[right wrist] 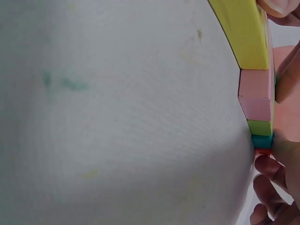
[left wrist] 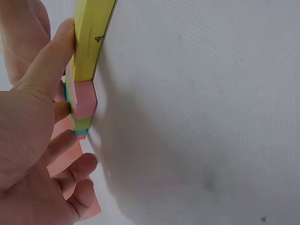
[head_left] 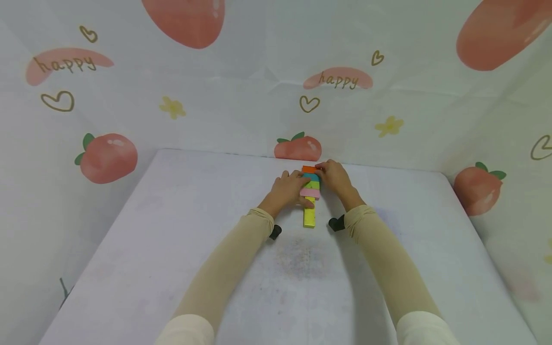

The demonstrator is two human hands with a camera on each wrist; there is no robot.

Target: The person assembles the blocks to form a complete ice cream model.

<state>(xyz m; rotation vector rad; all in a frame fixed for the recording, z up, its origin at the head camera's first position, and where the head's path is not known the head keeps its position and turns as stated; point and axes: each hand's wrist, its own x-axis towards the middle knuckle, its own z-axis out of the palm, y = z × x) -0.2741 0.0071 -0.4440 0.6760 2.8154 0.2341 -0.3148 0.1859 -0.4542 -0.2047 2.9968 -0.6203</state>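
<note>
A row of coloured blocks lies flat on the table, pointing away from me in the head view. Nearest is a long yellow block (head_left: pixel 309 219), followed by a pink block (head_left: pixel 309 192), a green block (head_left: pixel 313 185), a blue block (head_left: pixel 311 177) and an orange block (head_left: pixel 308 169) at the far end. My left hand (head_left: pixel 283 189) reaches over the row from the left, thumb stretched onto the yellow block and fingers over the blue and green ones. From the right, my right hand (head_left: pixel 338 178) pinches the right end of the orange block, thumb beside the blue block.
The white table (head_left: pixel 181 230) meets a printed backdrop (head_left: pixel 241 110) just beyond the orange block. Both wrists carry small black cameras, the right camera (head_left: pixel 337 223) standing to the right of the yellow block. Faint stains mark the table in front of the row.
</note>
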